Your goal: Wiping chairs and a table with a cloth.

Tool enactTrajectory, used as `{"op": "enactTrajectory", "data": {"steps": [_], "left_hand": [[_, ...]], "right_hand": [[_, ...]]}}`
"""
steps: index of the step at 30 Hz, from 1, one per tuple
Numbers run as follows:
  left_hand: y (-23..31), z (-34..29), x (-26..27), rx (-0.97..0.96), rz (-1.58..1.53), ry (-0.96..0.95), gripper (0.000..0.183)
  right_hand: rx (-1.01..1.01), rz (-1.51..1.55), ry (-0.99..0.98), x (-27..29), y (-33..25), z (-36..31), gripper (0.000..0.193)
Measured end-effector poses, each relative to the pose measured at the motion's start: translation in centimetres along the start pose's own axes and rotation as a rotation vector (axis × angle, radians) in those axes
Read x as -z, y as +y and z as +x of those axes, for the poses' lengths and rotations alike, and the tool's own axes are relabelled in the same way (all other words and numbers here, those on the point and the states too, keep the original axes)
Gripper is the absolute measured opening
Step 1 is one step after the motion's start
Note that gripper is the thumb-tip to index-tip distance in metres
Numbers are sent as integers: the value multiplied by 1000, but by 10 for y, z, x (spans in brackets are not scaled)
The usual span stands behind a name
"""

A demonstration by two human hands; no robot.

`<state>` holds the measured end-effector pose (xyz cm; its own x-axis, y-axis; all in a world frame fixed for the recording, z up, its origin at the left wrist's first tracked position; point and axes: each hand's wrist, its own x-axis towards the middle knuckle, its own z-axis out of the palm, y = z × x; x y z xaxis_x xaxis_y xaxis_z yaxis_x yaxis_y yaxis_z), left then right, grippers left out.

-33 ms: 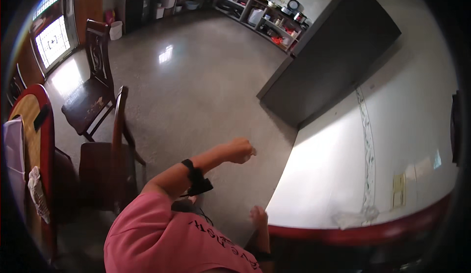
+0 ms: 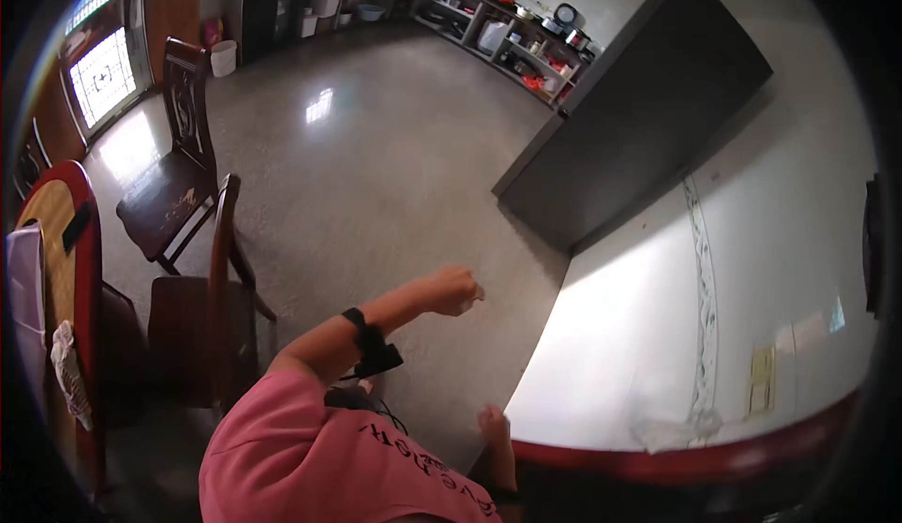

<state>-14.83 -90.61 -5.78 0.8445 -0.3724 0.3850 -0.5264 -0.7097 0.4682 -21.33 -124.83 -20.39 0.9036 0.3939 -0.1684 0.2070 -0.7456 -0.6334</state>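
My left hand (image 2: 453, 291) is stretched out over the grey floor (image 2: 376, 175), fingers curled into a fist. Whether anything is inside it is hidden; a pale tip shows at its front. A black strap with a small dark box (image 2: 376, 346) is on that forearm. Lower and to the right, my right hand (image 2: 492, 423) is beside the foot of the white wall (image 2: 601, 354). Its fingers look bent inward, and what they hold, if anything, does not show. Neither hand touches furniture.
Dark wooden chairs (image 2: 174, 189) and a red-rimmed table (image 2: 89, 269) stand at left. A tall dark cabinet-like block (image 2: 648, 109) juts from the right wall. A dark red edge (image 2: 658, 457) runs at lower right. Kitchen shelves (image 2: 498, 39) line the far side; a white bin (image 2: 224, 59) stands far left.
My left hand has shifted very slightly to the left, and the near chair appears a touch lower in view. Otherwise both frames look alike.
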Motion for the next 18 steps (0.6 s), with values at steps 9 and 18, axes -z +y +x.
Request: {"op": "enactTrajectory", "data": {"steps": [9, 18], "left_hand": [[-103, 3, 81, 521, 238, 25, 8], [-160, 43, 60, 729, 280, -35, 6]], "right_hand": [[-169, -181, -392, 53, 160, 21, 34], [-155, -142, -482, 73, 223, 197, 32]]}}
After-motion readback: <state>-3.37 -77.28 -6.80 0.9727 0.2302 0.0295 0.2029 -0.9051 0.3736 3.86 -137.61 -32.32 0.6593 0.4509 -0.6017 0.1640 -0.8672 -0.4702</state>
